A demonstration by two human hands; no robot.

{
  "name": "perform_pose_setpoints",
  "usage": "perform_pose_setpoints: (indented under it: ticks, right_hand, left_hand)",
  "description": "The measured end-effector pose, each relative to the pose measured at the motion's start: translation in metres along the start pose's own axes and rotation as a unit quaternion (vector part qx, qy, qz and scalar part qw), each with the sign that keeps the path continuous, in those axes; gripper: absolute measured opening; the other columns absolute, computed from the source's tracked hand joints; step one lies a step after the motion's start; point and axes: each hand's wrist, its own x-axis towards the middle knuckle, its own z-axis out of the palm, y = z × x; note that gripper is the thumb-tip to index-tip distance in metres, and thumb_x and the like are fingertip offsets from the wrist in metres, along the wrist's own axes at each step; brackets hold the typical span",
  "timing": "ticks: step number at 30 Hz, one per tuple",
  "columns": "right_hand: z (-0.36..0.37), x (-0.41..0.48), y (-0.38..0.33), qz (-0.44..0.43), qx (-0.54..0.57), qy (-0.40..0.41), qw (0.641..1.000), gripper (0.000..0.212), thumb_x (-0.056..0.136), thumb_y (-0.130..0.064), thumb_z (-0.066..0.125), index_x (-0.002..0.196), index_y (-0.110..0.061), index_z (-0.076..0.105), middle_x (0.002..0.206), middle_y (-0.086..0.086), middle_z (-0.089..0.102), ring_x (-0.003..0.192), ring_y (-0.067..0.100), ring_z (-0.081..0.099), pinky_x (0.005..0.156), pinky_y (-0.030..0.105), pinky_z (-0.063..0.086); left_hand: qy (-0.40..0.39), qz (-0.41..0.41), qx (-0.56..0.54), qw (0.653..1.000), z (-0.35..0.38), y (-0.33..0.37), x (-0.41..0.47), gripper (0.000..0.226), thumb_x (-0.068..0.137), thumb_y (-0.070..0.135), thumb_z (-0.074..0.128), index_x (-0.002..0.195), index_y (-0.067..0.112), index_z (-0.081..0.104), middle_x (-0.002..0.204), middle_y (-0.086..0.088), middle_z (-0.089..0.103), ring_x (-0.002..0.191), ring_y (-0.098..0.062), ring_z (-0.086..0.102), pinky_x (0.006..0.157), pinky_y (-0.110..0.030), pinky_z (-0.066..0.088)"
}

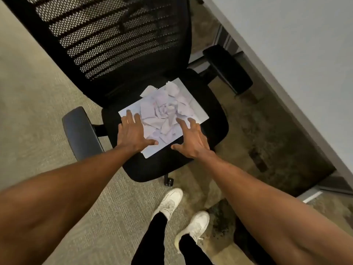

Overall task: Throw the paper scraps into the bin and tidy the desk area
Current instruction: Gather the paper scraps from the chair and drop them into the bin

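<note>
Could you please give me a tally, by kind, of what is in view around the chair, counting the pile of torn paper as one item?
Office chair: 1
Flat paper sheet on the seat: 1
Pile of paper scraps on the sheet: 1
Hands: 2, left hand and right hand, both spread open at the sheet's near edge
White shoes: 2
Desk: 1
Total: 8

A black mesh-backed office chair [122, 54] is seen on beige carpet [34, 115], its padded armrests [80, 131] spread either side. A pale desk top [298, 54] is seen at right, deep shadow cast beneath it.
</note>
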Motion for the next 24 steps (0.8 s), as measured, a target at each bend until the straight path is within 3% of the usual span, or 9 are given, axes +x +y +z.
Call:
perform_pose_setpoints:
  ticks: [4,8,14,18,24]
  right_hand:
    - [0.016,0.039,-0.002,-0.04,-0.044,0.002,0.998,0.109,0.076,-0.051,0.084,0.159,-0.045,0.013,0.17,0.009,0.008,0.154,0.037,0.019,0.107,0.056,0.049]
    - [0.03,0.069,-0.006,-0.072,-0.093,-0.005,0.993,0.109,0.077,-0.051,0.085,0.159,-0.049,0.013,0.169,0.012,0.01,0.152,0.037,0.021,0.103,0.052,0.053]
    - [0.052,0.086,-0.006,-0.087,-0.123,-0.046,0.988,0.105,0.079,-0.044,0.086,0.159,-0.045,0.018,0.169,0.013,0.006,0.155,0.04,0.009,0.102,0.057,0.05]
    - [0.061,0.092,-0.006,-0.093,-0.124,-0.031,0.987,0.091,0.084,-0.034,0.082,0.157,-0.041,0.028,0.163,0.012,0.018,0.151,0.041,0.015,0.099,0.055,0.054]
    - [0.067,0.098,-0.009,-0.097,-0.117,0.006,0.988,0.068,0.088,-0.034,0.079,0.147,-0.033,0.046,0.15,0.012,0.037,0.14,0.038,0.032,0.091,0.05,0.058]
  left_hand:
    - [-0.005,-0.021,0.004,1.0,0.016,-0.01,0.022,0.156,0.052,0.094,0.074,0.166,0.013,0.006,0.175,-0.025,0.0,0.16,-0.049,0.016,0.121,-0.064,0.033]
    - [-0.021,0.0,-0.007,1.0,0.034,-0.01,0.038,0.157,0.051,0.095,0.074,0.168,0.018,0.001,0.175,-0.026,-0.001,0.16,-0.049,0.014,0.123,-0.065,0.03]
    - [-0.003,0.017,-0.022,1.0,0.054,-0.009,0.04,0.116,0.073,0.085,0.07,0.162,0.024,0.028,0.168,-0.018,0.023,0.147,-0.042,0.03,0.114,-0.057,0.041]
    - [0.02,0.044,-0.025,0.998,0.062,-0.012,0.038,0.091,0.085,0.077,0.065,0.153,0.022,0.043,0.16,-0.017,0.032,0.142,-0.038,0.035,0.108,-0.053,0.046]
    - [0.037,0.051,-0.103,0.993,0.073,-0.01,0.038,0.089,0.09,0.059,0.074,0.155,0.009,0.04,0.157,-0.019,0.037,0.144,-0.036,0.037,0.108,-0.047,0.052]
